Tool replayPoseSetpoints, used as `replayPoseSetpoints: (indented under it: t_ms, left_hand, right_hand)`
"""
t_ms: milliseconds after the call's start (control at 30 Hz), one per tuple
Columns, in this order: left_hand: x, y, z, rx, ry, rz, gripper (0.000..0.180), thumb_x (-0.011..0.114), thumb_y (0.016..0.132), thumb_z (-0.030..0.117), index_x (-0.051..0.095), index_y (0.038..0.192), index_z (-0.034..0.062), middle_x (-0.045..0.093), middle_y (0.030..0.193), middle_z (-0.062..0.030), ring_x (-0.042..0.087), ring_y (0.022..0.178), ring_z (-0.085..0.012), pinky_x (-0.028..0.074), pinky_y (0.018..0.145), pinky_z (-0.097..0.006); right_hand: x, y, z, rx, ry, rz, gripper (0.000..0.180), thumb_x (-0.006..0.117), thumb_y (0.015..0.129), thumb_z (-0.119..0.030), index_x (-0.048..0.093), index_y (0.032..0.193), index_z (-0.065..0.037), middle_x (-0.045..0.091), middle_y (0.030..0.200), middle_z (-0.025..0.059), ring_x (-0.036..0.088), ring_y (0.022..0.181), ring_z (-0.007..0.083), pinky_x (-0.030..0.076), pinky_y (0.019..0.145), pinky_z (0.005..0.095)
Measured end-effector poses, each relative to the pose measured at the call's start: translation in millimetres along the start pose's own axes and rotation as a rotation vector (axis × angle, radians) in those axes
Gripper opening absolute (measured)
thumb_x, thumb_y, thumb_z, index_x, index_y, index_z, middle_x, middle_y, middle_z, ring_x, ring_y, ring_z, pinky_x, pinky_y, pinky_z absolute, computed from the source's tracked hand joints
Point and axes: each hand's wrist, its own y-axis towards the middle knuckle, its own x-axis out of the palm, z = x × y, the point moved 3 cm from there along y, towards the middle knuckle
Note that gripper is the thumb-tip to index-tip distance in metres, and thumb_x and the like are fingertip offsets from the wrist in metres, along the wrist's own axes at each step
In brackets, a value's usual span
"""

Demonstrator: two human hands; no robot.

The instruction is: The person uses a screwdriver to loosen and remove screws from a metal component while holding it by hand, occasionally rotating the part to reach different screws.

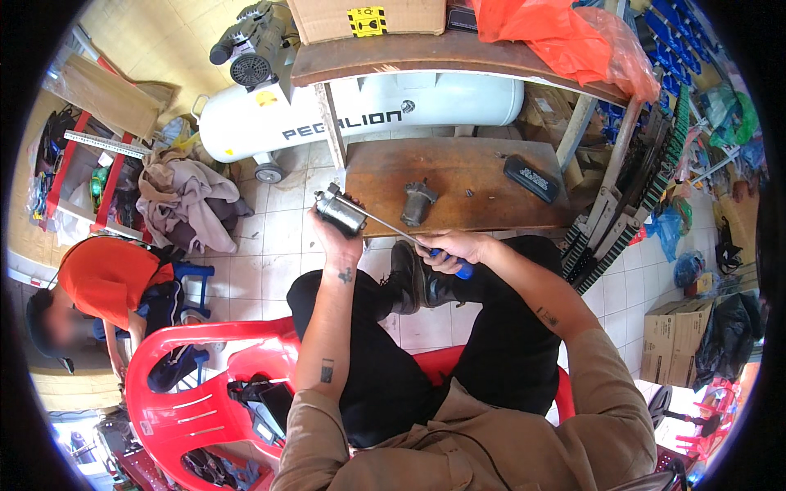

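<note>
My left hand (332, 244) is wrapped round a silver cylindrical starter motor (340, 216), raised in front of the low wooden bench (458, 157). In my right hand (455, 247) is a screwdriver (465, 270) with a blue handle, its long shaft pointing up and left toward the motor. The shaft's tip reaches the motor's upper end; whether it sits in a screw is too small to tell. On the bench stands a second, duller metal motor part (417, 203). A small dark piece (469, 193) lies to its right, and a black hard case (530, 178) farther right.
Behind the bench lies a white compressor tank (368, 110), under a shelf (491, 57) bearing a cardboard box (368, 20). Red plastic chairs (164, 360) stand at left, near a person in an orange shirt (110, 278). Metal racks (614, 213) lean at right.
</note>
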Motion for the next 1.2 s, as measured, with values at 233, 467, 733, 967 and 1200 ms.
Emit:
replayPoseSetpoints:
  t_ms: [233,467,733,967,1200]
  left_hand:
    - [-12,3,2,0.026,0.125,0.058,0.047,0.039,0.095,0.050,0.062,0.105,0.0106,0.067,0.094,-0.0081,0.065,0.086,-0.0266,0.052,0.069,-0.040]
    - [-14,9,-1,0.047,0.143,0.036,0.040,0.047,0.094,0.051,0.064,0.102,0.0147,0.067,0.087,-0.0031,0.065,0.078,-0.0204,0.050,0.064,-0.034]
    - [-9,4,-3,0.028,0.131,0.112,0.035,0.048,0.094,0.049,0.062,0.100,0.0172,0.065,0.088,0.0008,0.063,0.079,-0.0172,0.049,0.065,-0.035]
    - [-19,7,-7,-0.013,0.130,0.125,0.035,0.046,0.095,0.047,0.062,0.101,0.0167,0.065,0.088,0.0003,0.063,0.079,-0.0184,0.050,0.068,-0.036]
    - [-23,10,-10,-0.038,0.148,0.089,0.036,0.046,0.095,0.047,0.063,0.101,0.0159,0.066,0.091,-0.0008,0.063,0.082,-0.0196,0.051,0.072,-0.037]
  right_hand:
    - [-6,11,4,-0.177,-0.324,0.243,0.038,0.045,0.104,-0.040,0.051,0.090,-0.006,0.041,0.064,-0.0033,0.040,0.046,0.0058,0.033,0.038,0.0232]
    - [-8,22,5,-0.404,-0.741,0.545,0.033,0.057,0.100,-0.029,0.065,0.091,0.001,0.070,0.080,0.0092,0.067,0.066,0.0133,0.054,0.059,0.0282]
    - [3,23,4,-0.216,-0.240,0.376,0.033,0.056,0.100,-0.036,0.054,0.090,-0.005,0.058,0.080,0.0050,0.054,0.061,0.0104,0.041,0.046,0.0210]
    - [-9,19,4,-0.134,-0.274,0.343,0.041,0.046,0.104,-0.039,0.062,0.097,-0.002,0.063,0.085,0.0062,0.055,0.070,0.0116,0.043,0.051,0.0241]
    - [-23,21,3,-0.283,-0.555,0.509,0.039,0.057,0.099,-0.041,0.066,0.097,-0.003,0.067,0.088,0.0058,0.060,0.078,0.0112,0.047,0.057,0.0281]
